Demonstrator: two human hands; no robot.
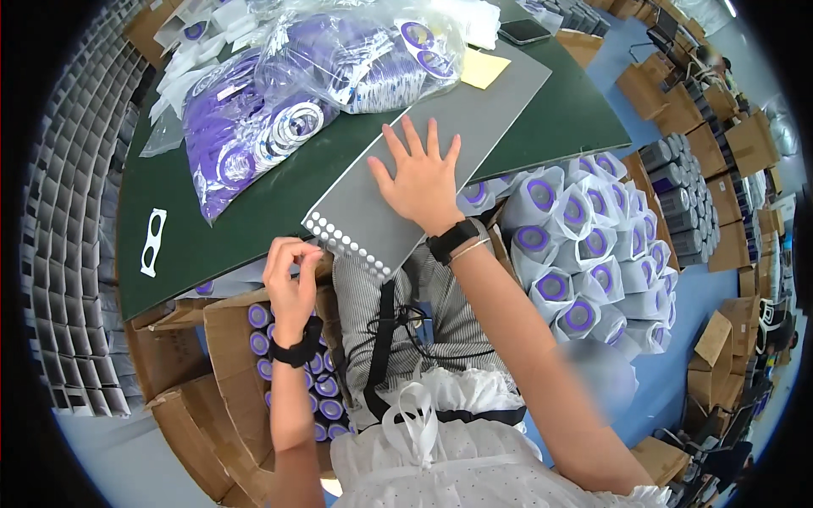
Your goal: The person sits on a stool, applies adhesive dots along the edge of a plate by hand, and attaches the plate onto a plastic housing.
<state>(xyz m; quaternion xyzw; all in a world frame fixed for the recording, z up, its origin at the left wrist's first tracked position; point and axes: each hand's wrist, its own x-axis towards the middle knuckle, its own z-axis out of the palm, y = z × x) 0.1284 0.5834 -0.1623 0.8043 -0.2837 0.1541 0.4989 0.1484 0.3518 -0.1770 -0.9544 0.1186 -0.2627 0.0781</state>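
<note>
Dark green covers the table [254, 212] in front of you, and cardboard cartons stand on the blue floor all around it. A grey sheet [457, 144] lies slanted on the table, its near corner hanging over the edge toward you. Rows of small white round stickers [347, 241] run along that near edge.

Your right hand [419, 178] lies flat on the grey sheet with the fingers spread; its grip is open and holds nothing. Your left hand [292, 275] is at the near corner of the sheet, just beside the sticker rows. Its fingertips are pinched together; whether a sticker sits between them cannot be told at this size. Each wrist carries a black band.

Clear bags of purple and white rings [279, 110] lie on the table beyond the sheet. A white two-hole cutout [153, 241] lies alone near the left end. A yellow note [484, 68] rests near the far end of the sheet. White pouches with purple circles [584, 254] fill the carton at your right.
</note>
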